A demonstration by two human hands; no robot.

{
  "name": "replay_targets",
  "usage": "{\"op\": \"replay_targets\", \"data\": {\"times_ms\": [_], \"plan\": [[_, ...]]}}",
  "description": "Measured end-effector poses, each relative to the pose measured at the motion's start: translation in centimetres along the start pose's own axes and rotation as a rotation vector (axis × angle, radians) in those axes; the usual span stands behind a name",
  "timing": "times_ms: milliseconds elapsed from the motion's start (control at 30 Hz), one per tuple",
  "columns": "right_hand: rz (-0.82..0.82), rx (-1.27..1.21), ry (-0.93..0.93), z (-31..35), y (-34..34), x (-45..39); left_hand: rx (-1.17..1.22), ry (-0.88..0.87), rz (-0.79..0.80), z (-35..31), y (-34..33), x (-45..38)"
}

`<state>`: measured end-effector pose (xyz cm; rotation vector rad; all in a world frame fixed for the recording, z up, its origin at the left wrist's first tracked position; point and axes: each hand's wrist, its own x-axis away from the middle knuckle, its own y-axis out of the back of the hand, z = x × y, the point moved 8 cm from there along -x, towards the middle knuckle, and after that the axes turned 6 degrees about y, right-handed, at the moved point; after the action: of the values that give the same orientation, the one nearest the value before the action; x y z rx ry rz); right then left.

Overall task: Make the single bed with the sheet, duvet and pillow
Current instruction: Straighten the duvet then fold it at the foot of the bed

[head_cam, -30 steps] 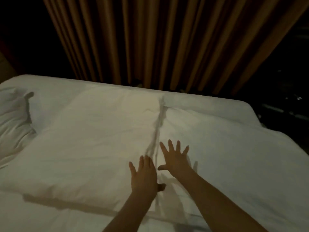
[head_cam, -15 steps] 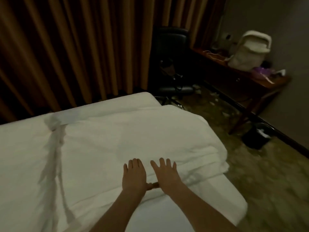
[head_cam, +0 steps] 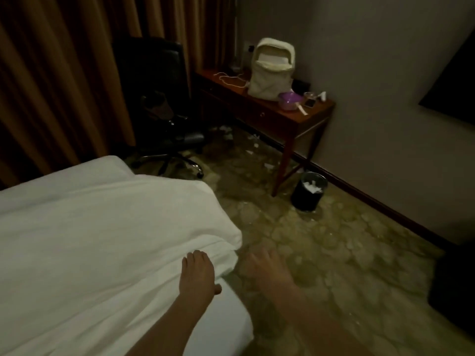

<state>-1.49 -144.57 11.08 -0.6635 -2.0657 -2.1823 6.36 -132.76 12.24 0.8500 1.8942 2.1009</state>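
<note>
A white duvet (head_cam: 102,240) covers the bed, its folded corner hanging at the bed's right end. The white sheet (head_cam: 228,319) shows beneath it at the near corner. My left hand (head_cam: 196,274) lies flat, palm down, on the duvet's edge with fingers together and thumb out. My right hand (head_cam: 264,268) is blurred, past the bed's end over the carpet, fingers spread and holding nothing. No pillow is in view.
Brown curtains (head_cam: 64,86) hang behind the bed. A black office chair (head_cam: 164,111) stands by a wooden desk (head_cam: 277,116) that carries a cream backpack (head_cam: 272,69). A black waste bin (head_cam: 309,191) sits on the patterned carpet (head_cam: 334,253).
The view has swung right, toward the bed's end. Both hands slid right along the duvet; my right hand has left the duvet and is now off the bed.
</note>
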Motion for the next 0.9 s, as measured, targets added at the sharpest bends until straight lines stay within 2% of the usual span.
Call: {"op": "replay_targets", "data": {"times_ms": [167, 300, 333, 467, 667, 900], "plan": [[0.023, -0.047, -0.059, -10.0, 0.2, -1.1, 0.067, -0.005, -0.027, -8.4, 1.5, -5.7], [0.110, -0.040, 0.029, -14.1, 1.5, -6.7, 0.019, 0.005, 0.042, -12.1, 0.8, -11.4], [0.119, -0.014, 0.066, -14.5, 2.2, -8.6, 0.036, 0.029, -0.013, -12.4, 1.0, -13.3], [0.125, 0.092, 0.220, -16.0, 5.7, -17.5, 0.112, 0.146, -0.082, -12.7, 2.4, -20.3], [0.114, 0.211, 0.447, -14.4, 11.6, -26.6, 0.110, 0.340, -0.063, -10.6, 4.5, -27.6], [0.150, 0.322, 0.710, -12.2, 13.2, -38.1, 0.211, 0.637, 0.035, -6.3, 5.0, -34.2]]}}
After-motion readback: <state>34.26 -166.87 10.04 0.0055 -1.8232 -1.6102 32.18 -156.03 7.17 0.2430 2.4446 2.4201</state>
